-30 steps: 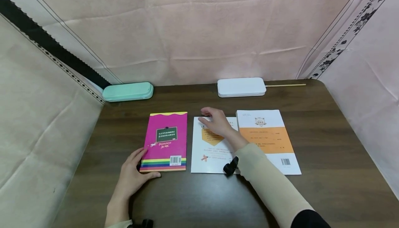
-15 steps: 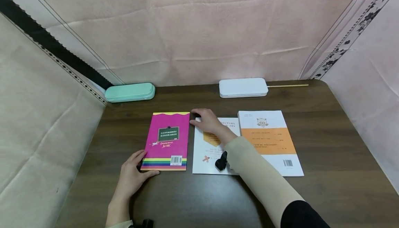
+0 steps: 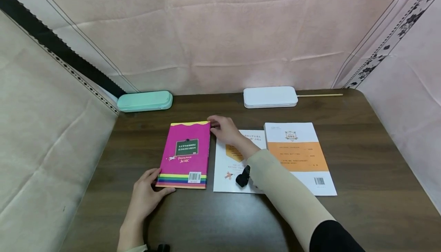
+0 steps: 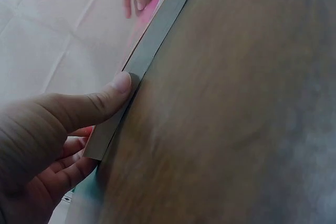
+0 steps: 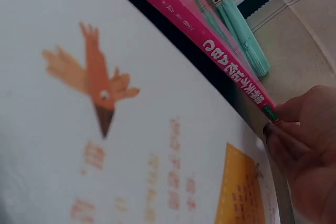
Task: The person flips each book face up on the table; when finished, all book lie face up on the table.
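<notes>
A magenta book (image 3: 189,134) with a green chalkboard panel and a rainbow band lies at the table's middle left. My left hand (image 3: 146,194) holds its near left corner. In the left wrist view the thumb presses the book's page edge (image 4: 157,38), with the fingers round the adjoining side. At the far right corner my right hand (image 3: 225,131) pinches the book between thumb and fingers. The right wrist view shows that hand at the end of the lettered spine (image 5: 210,45). Beneath the right forearm is a white book (image 3: 222,175) with an orange panel, partly covered.
A thicker white book (image 3: 293,133) with an orange band lies to the right, against the other white one. Along the table's far edge are a mint-green case (image 3: 144,101), a white case (image 3: 270,97) and a thin stick (image 3: 320,95). Fabric drapes (image 3: 220,33) enclose the table (image 3: 213,221).
My right hand has moved left from over the white book to the magenta book's far right corner and taken hold there. The left hand keeps its place at the near left corner.
</notes>
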`<state>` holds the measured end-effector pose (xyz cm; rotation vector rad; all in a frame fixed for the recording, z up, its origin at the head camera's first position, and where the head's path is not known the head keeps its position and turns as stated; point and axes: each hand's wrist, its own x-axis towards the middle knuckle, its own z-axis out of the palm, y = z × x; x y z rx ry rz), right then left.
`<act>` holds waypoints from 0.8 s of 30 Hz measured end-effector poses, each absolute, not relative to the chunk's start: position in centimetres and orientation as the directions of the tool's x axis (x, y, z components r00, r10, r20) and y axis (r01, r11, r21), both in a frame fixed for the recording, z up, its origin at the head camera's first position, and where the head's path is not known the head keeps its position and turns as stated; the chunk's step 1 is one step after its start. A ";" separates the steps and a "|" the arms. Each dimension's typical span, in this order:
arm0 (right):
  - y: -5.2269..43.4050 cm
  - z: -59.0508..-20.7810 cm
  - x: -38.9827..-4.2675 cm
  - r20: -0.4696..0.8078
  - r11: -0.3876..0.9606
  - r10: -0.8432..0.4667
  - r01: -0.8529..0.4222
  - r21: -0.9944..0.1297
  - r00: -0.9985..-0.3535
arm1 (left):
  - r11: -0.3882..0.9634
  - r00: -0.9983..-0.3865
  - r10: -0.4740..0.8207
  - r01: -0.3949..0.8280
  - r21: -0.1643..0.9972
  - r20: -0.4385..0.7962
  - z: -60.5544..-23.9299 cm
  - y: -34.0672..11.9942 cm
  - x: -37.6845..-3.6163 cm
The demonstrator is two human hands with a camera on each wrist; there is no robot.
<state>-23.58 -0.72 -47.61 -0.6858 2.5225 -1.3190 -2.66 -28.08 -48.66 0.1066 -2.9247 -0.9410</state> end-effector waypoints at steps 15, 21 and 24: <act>1.3 -46.7 -24.1 0.249 0.408 -0.627 -0.584 -0.702 -0.738 | 0.820 -1.000 0.005 0.014 0.573 0.018 -48.6 -27.9 -2.0; 0.9 -45.5 -24.2 0.294 0.282 -0.633 -0.567 -0.774 -0.716 | 0.820 -0.974 0.002 0.130 0.557 0.224 -49.0 -27.6 -1.8; 0.5 -45.3 -24.0 0.294 0.249 -0.627 -0.544 -0.802 -0.721 | 0.813 -0.955 0.010 0.180 0.553 0.297 -49.1 -27.7 -1.9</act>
